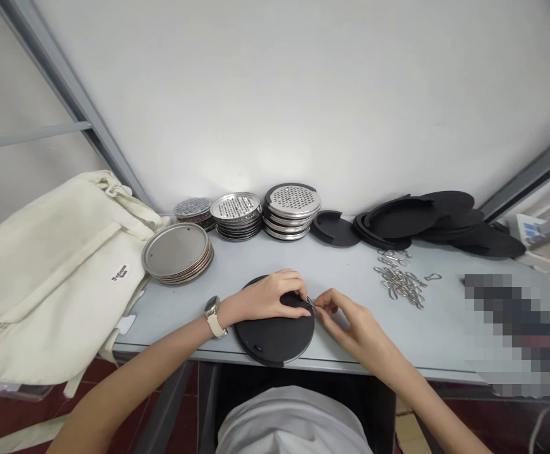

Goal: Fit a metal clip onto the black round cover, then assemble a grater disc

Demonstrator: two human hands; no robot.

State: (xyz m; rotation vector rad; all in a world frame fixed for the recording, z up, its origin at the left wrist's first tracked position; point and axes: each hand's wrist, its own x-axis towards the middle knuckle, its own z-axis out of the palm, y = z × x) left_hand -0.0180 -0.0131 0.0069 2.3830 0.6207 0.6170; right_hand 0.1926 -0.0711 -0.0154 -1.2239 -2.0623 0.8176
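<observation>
A black round disc assembly (277,340) lies near the table's front edge, a small oval hole showing at its lower left. My left hand (277,295) reaches over it, thumb and fingers closed on its right rim. At that rim, my right hand (353,325) pinches a small metal carabiner clip (311,302). The clip touches or passes through the disc's edge; which one I cannot tell, as my fingers hide part of it. To the right lies a loose pile of similar metal clips (400,284).
Along the wall stand a stack of plain metal discs (175,249), perforated grater discs (236,211), more graters with black rims (294,200), and black round covers (398,217). A cream bag (62,271) leans at the left. A pixelated patch covers the table's right end.
</observation>
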